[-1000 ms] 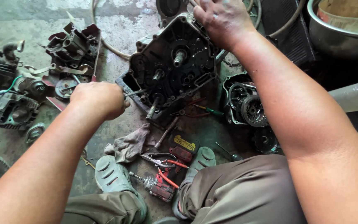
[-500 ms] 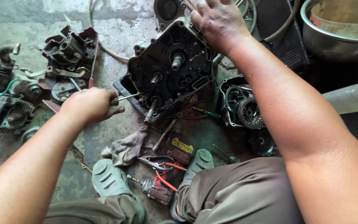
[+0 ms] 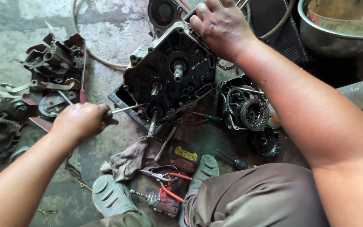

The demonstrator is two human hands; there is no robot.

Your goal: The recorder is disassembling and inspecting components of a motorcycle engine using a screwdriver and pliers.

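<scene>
A black, oily engine crankcase [image 3: 171, 75] stands tilted on the concrete floor, with shafts sticking out of its open face. My right hand [image 3: 221, 25] grips its top edge from above. My left hand [image 3: 80, 121] is closed around the handle of a screwdriver [image 3: 124, 110], whose thin metal shaft points right and reaches the lower left side of the crankcase.
Dismantled engine parts [image 3: 55, 63] lie at the left, a clutch assembly [image 3: 248, 110] at the right. A dirty rag [image 3: 127, 162], red-handled pliers [image 3: 164, 174] and a small screwdriver [image 3: 236, 162] lie by my sandalled feet [image 3: 110, 197]. A metal basin [image 3: 337, 29] stands top right, a white hose [image 3: 93, 54] behind.
My left hand has moved down and a little right with the screwdriver, its tip now at the crankcase's lower left. My right hand stays on the case's top edge.
</scene>
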